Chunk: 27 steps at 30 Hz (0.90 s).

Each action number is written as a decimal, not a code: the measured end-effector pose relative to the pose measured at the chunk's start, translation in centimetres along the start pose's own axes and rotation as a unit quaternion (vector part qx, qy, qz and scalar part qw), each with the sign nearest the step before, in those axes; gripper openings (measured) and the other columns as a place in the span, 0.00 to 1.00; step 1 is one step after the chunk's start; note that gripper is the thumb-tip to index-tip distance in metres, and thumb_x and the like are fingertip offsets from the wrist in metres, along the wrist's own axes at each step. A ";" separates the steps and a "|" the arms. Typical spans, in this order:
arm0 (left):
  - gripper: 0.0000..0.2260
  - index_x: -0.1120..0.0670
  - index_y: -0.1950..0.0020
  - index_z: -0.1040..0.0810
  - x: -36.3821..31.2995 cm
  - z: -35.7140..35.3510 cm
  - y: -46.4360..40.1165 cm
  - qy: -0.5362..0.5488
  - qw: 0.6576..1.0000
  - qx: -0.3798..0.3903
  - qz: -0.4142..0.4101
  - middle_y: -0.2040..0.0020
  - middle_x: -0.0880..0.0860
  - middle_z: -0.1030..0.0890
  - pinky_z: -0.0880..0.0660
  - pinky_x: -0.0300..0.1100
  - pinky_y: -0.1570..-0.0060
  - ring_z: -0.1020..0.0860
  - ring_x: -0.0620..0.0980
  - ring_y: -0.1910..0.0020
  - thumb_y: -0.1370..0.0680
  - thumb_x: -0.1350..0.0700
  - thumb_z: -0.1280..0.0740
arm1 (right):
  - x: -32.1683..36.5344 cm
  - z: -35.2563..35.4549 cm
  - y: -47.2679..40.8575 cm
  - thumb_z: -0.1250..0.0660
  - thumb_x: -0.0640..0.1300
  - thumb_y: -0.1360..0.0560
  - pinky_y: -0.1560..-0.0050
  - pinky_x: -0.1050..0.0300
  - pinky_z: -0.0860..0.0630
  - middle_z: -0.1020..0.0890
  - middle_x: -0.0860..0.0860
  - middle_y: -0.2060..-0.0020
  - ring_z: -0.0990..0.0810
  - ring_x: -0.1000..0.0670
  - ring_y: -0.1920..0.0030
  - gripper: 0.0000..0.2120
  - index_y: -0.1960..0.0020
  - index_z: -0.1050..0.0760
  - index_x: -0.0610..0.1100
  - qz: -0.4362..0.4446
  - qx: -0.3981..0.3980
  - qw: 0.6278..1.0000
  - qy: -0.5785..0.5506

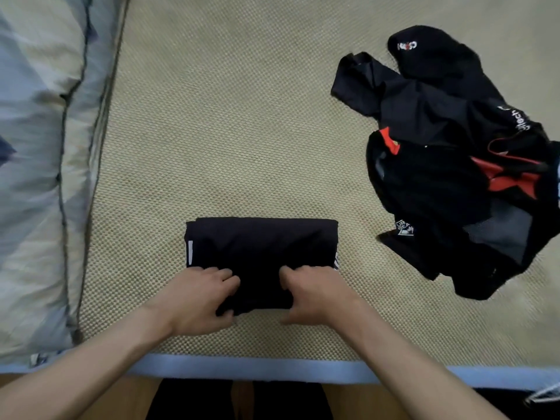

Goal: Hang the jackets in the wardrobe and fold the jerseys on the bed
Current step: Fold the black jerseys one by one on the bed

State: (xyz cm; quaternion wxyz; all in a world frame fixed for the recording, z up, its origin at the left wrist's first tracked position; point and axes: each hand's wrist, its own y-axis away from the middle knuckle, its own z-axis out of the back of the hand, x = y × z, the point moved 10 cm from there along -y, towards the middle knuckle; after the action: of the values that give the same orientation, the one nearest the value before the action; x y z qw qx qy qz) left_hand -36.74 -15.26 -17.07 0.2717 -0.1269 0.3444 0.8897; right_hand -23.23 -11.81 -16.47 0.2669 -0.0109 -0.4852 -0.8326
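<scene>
One jersey (260,247) nearly folded, near edge of bed (242,116). Left hand (200,298) and right hand (315,295) both pinch its near edge. Black pile (448,165) far right still unfolded. Wardrobe not visible.

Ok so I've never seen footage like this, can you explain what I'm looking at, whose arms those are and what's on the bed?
This is one picture from a camera worn on a person's head, looking down at their own bare arms. No machine is involved. The left hand and right hand both grip the near edge of a folded black jersey lying on the bed's woven tan mat. To the right lies a loose pile of black and red clothes, not yet folded. A pale quilt lies along the left. The bed's blue edge runs nearest the person.
</scene>
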 end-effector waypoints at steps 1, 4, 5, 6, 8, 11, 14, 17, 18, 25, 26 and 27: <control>0.15 0.45 0.53 0.26 0.2 1.1 -0.2 0.007 1.000 -0.018 0.015 0.59 0.43 0.23 0.27 0.43 0.59 0.21 0.46 0.61 0.27 0.35 0.38 | 0.2 1.6 0.2 0.31 0.59 0.28 0.57 0.51 0.26 0.18 0.50 0.53 0.19 0.45 0.53 0.20 0.45 0.27 0.46 -0.014 -0.026 0.999 -0.031; 0.16 0.49 0.44 0.22 1.0 5.8 -0.5 0.012 0.984 -0.166 0.066 0.49 0.45 0.20 0.28 0.46 0.48 0.20 0.48 0.51 0.22 0.42 0.43 | 1.2 7.5 1.1 0.37 0.55 0.22 0.46 0.49 0.23 0.17 0.50 0.50 0.20 0.47 0.47 0.15 0.44 0.23 0.46 -0.021 -0.291 0.953 -0.086; 0.17 0.52 0.38 0.23 1.8 7.2 -0.6 0.013 0.966 -0.235 0.106 0.41 0.48 0.20 0.28 0.48 0.42 0.21 0.50 0.43 0.21 0.47 0.43 | 1.3 8.5 1.1 0.39 0.52 0.19 0.39 0.48 0.24 0.17 0.48 0.44 0.20 0.46 0.41 0.15 0.39 0.23 0.44 -0.028 -0.372 0.923 -0.097; 0.20 0.54 0.31 0.26 2.8 7.9 -0.8 0.033 0.947 -0.280 0.155 0.32 0.50 0.23 0.31 0.50 0.35 0.24 0.51 0.34 0.20 0.50 0.43 | 1.3 8.4 0.3 0.41 0.49 0.17 0.30 0.47 0.28 0.20 0.46 0.35 0.23 0.45 0.33 0.18 0.32 0.24 0.43 -0.041 -0.411 0.905 -0.104; 0.24 0.55 0.20 0.37 4.1 6.5 -2.3 0.101 0.923 -0.292 0.230 0.20 0.51 0.36 0.41 0.54 0.23 0.38 0.50 0.21 0.16 0.51 0.46 | 1.5 6.0 -2.5 0.47 0.50 0.14 0.20 0.41 0.42 0.33 0.46 0.21 0.38 0.45 0.20 0.23 0.21 0.35 0.44 -0.059 -0.396 0.911 -0.098; 0.26 0.55 0.17 0.47 4.2 2.1 -5.4 0.062 0.939 -0.220 0.257 0.16 0.52 0.49 0.50 0.61 0.21 0.51 0.50 0.17 0.15 0.49 0.55 | 2.0 2.2 -5.9 0.50 0.51 0.13 0.20 0.38 0.48 0.45 0.48 0.17 0.49 0.46 0.17 0.25 0.17 0.45 0.49 -0.071 -0.340 0.935 -0.075; 0.27 0.53 0.16 0.48 5.4 0.9 -5.6 0.019 0.953 -0.196 0.231 0.16 0.51 0.48 0.51 0.61 0.21 0.49 0.50 0.17 0.16 0.49 0.52 | -1.2 1.1 -5.4 0.48 0.58 0.14 0.18 0.42 0.50 0.44 0.49 0.17 0.48 0.47 0.17 0.28 0.17 0.43 0.50 -0.110 -0.355 0.925 -0.082; 0.27 0.52 0.16 0.49 7.3 0.2 -3.0 -0.015 0.958 -0.194 0.209 0.16 0.49 0.48 0.51 0.61 0.21 0.50 0.47 0.17 0.15 0.46 0.54 | -6.1 0.0 -3.1 0.49 0.65 0.16 0.19 0.39 0.50 0.45 0.51 0.17 0.47 0.48 0.17 0.32 0.17 0.45 0.51 -0.149 -0.353 0.923 -0.034; 0.27 0.52 0.16 0.50 8.2 -0.1 -2.0 -0.009 0.954 -0.191 0.230 0.16 0.49 0.48 0.51 0.62 0.21 0.51 0.47 0.17 0.15 0.46 0.56 | -7.8 -0.2 -2.3 0.49 0.66 0.17 0.20 0.36 0.51 0.47 0.52 0.17 0.48 0.48 0.17 0.33 0.17 0.45 0.53 -0.172 -0.349 0.921 -0.034; 0.25 0.51 0.36 0.27 6.1 2.9 -1.8 0.065 0.950 -0.184 0.245 0.34 0.51 0.26 0.35 0.54 0.28 0.28 0.54 0.32 0.25 0.37 0.32 | -9.6 2.4 -0.7 0.41 0.76 0.26 0.40 0.48 0.26 0.21 0.49 0.44 0.22 0.45 0.42 0.31 0.52 0.25 0.47 -0.132 -0.296 0.942 -0.088; 0.19 0.49 0.44 0.26 5.7 2.9 -1.8 0.093 0.953 -0.165 0.237 0.44 0.48 0.23 0.28 0.49 0.38 0.24 0.52 0.41 0.27 0.39 0.29 | -9.4 2.3 -0.7 0.38 0.78 0.30 0.52 0.50 0.26 0.21 0.51 0.55 0.21 0.47 0.52 0.32 0.58 0.27 0.47 -0.126 -0.242 0.953 -0.135; 0.15 0.48 0.50 0.27 5.6 2.6 -1.7 0.153 0.948 -0.140 0.241 0.51 0.45 0.22 0.26 0.46 0.47 0.23 0.51 0.49 0.28 0.41 0.27 | -9.0 1.6 -0.7 0.34 0.78 0.33 0.59 0.50 0.27 0.21 0.52 0.61 0.21 0.48 0.58 0.33 0.62 0.29 0.47 -0.120 -0.175 0.958 -0.194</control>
State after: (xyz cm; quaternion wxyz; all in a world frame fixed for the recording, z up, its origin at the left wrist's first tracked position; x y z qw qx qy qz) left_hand -40.51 -10.19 -18.39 -0.0277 -0.2117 0.2738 0.9378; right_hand -16.25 -6.30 -18.71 0.0598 -0.1604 -0.3719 -0.9124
